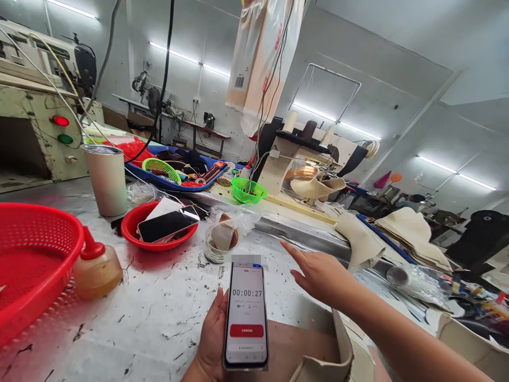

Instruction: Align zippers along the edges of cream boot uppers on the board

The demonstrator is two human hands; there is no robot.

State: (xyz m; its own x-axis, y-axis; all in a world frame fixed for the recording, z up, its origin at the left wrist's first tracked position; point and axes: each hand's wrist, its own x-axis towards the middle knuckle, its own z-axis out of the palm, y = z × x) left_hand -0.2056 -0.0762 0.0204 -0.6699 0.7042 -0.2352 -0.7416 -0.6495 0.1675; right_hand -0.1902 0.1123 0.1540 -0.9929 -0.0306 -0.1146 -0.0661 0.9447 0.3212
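Observation:
My left hand (211, 335) is wrapped round the left side of a phone (246, 315), held upright at the bottom centre. The lit screen shows a timer at 00:00:27 and a red button. To the right of the phone, my right hand (316, 273) hangs over the silver work surface (159, 318) with its index finger stretched out and nothing held. Below it lie pale curved material pieces (344, 339). Beyond the phone is a small clear cup (222, 239) with a brownish item in it.
A red basket (35, 265), glue bottle (97, 268) and tumbler (106, 183) stand at left. A red bowl (159, 225) holds another phone. Behind are a green basket (248, 191), a blue tray (178, 183) and a sewing machine (274, 164) with a person's hand beside it.

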